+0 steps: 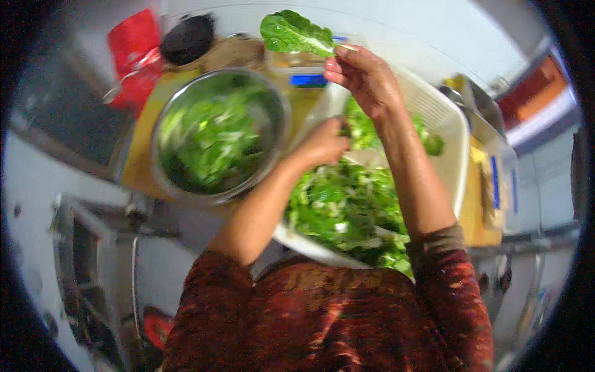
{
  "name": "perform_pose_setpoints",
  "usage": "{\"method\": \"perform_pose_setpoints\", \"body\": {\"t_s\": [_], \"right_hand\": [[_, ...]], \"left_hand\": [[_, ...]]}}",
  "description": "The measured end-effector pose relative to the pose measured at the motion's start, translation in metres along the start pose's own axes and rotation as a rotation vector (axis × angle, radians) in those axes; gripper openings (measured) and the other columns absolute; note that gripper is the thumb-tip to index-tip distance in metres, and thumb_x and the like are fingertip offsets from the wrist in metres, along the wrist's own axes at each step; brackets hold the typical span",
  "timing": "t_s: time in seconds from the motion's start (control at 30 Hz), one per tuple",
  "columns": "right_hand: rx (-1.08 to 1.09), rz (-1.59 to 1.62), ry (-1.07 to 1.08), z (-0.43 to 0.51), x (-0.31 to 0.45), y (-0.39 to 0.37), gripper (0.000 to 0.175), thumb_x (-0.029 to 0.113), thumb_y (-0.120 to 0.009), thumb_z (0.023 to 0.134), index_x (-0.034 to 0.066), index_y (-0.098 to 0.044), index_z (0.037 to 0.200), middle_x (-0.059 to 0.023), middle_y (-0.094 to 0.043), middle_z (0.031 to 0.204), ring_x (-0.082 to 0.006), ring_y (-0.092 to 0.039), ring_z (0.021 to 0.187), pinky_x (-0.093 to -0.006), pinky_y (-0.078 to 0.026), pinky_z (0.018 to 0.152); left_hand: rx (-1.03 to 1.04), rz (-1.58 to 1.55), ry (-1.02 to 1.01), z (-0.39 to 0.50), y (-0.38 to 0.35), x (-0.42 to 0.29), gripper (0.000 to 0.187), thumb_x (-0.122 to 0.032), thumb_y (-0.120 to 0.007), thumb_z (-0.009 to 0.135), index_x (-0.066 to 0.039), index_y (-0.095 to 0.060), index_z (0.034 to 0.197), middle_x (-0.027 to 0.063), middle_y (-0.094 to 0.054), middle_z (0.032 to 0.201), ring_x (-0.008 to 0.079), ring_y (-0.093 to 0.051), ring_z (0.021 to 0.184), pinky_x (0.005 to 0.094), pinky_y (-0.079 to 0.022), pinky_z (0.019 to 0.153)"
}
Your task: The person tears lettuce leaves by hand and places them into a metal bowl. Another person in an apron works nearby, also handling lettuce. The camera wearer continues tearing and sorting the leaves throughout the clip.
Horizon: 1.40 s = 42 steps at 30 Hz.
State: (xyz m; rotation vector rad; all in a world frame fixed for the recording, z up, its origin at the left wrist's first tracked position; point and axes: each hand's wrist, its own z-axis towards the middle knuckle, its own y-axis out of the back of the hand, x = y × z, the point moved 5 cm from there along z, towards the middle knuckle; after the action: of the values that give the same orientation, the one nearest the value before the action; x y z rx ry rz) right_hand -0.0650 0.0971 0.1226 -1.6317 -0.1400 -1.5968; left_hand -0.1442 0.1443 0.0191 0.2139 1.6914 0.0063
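Observation:
My right hand (367, 76) is raised and pinches a green leaf of a leafy vegetable (295, 33) by its pale stalk end. The leaf points left, above the far side of the white plastic basket (453, 121). Lower down, my left hand (325, 142) is over the basket's left part with its fingers curled. Something dark shows at its fingertips, too blurred to name. Beneath both arms, loose leafy greens (344, 209) fill the near part of the basket. To the left stands a round metal bowl (160, 153) with more green leaves (218, 135) inside.
Behind the bowl are a red bag (135, 51) and a black round object (188, 39). A clear container with a blue label (308, 81) stands beyond the basket. Metal vessels (485, 104) are at the right. Bowl and basket rest on a yellowish-brown tabletop (139, 160).

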Motion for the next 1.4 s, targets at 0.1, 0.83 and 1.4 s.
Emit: {"method": "perform_pose_setpoints", "body": {"t_s": [0.1, 0.83, 1.4], "right_hand": [[-0.160, -0.085, 0.097, 0.005, 0.028, 0.090, 0.018, 0.010, -0.058, 0.084, -0.0059, -0.053, 0.090, -0.0141, -0.061, 0.077, -0.0207, -0.062, 0.068, -0.0300, -0.055, 0.063], [0.004, -1.600, -0.193, -0.057, -0.178, 0.121, 0.025, 0.021, -0.061, 0.070, 0.0028, -0.065, 0.087, -0.0187, -0.061, 0.092, -0.0340, -0.060, 0.087, -0.0420, -0.049, 0.073], [-0.465, -1.560, 0.400, -0.005, 0.038, 0.147, 0.026, 0.026, -0.058, 0.077, 0.0013, -0.066, 0.080, -0.0158, -0.064, 0.071, -0.0280, -0.063, 0.065, -0.0381, -0.050, 0.064]], "left_hand": [[-0.001, -0.229, -0.005, 0.001, 0.002, -0.002, 0.017, -0.008, -0.054, 0.079, -0.004, -0.052, 0.095, 0.0054, -0.056, 0.070, 0.0104, -0.051, 0.053, 0.0251, -0.043, 0.043], [-0.063, -0.320, -0.052, -0.001, 0.004, -0.016, 0.011, -0.012, -0.052, 0.086, -0.003, -0.050, 0.093, 0.0076, -0.056, 0.077, 0.0125, -0.052, 0.060, 0.0265, -0.045, 0.050], [-0.034, -0.455, -0.088, 0.001, 0.010, -0.013, 0.017, -0.014, -0.054, 0.085, -0.003, -0.049, 0.097, 0.0103, -0.058, 0.078, 0.0153, -0.054, 0.064, 0.0296, -0.046, 0.052]]}}
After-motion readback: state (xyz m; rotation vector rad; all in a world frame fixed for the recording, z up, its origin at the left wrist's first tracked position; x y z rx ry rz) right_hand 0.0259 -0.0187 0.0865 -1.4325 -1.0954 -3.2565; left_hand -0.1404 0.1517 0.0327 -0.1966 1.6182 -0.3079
